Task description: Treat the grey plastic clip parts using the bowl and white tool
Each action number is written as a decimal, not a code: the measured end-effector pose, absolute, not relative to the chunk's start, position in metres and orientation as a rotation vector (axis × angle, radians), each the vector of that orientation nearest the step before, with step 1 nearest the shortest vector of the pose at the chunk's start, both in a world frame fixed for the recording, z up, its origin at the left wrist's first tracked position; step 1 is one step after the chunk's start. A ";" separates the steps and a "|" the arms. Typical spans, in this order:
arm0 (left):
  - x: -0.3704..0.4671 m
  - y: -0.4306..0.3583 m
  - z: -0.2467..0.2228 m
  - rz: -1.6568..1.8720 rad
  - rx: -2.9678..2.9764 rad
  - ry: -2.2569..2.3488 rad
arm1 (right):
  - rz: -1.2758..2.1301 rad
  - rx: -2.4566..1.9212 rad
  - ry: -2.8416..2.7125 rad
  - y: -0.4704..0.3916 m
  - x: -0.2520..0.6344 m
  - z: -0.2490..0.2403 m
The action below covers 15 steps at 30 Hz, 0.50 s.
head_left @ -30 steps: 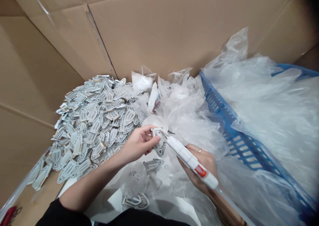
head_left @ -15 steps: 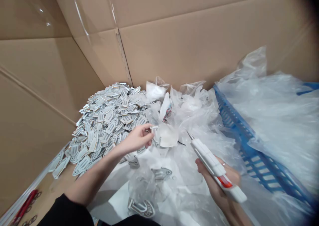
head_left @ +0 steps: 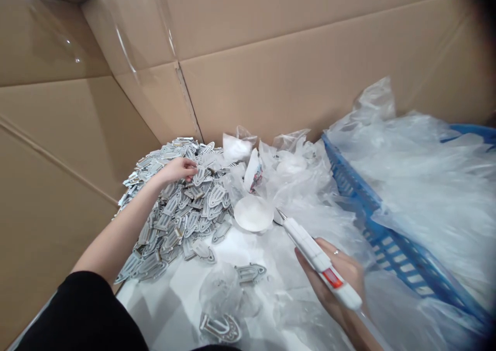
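Over the heap of flat grey cut-out pieces (head_left: 182,206), my left hand (head_left: 176,170) is closed, its fingertips pinched at the edge of one grey cut-out piece (head_left: 200,175). My right hand (head_left: 341,268) is wrapped around a white pen-shaped tool (head_left: 315,255) with a pointed metal tip and an orange-red window. The tool's tip points up and left, near the right rim of a round white dish (head_left: 253,214). Nearer to me, a single grey piece (head_left: 250,272) lies on the white surface. A U-shaped patterned piece (head_left: 220,329) lies below crumpled clear plastic.
Clear plastic bags (head_left: 294,180) lie crumpled behind the dish. A blue plastic basket (head_left: 372,206) at the right holds more clear plastic. Cardboard walls (head_left: 271,82) rise at the back and left. A small white bag (head_left: 236,147) sits beside the heap.
My left hand has moved from beside the dish, where it held a grey piece, left and away from me over the heap. The tool in my right hand has shifted slightly left.
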<state>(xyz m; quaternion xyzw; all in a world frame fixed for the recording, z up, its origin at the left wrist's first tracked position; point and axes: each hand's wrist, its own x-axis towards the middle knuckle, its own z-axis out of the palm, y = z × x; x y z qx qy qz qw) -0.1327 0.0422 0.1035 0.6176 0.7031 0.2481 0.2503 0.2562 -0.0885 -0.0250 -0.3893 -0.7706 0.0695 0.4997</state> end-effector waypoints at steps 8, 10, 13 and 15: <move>-0.075 -0.018 0.088 0.730 2.309 2.108 | 0.223 -0.983 -1.780 -0.089 0.254 -0.020; -0.041 -0.052 0.067 0.412 2.349 1.812 | 0.216 -0.998 -1.776 -0.089 0.254 -0.019; 0.001 -0.093 0.032 0.051 2.445 1.482 | 0.199 -1.025 -1.778 -0.088 0.255 -0.020; 0.017 -0.102 0.016 -0.006 2.544 1.387 | 0.184 -1.017 -1.782 -0.088 0.255 -0.020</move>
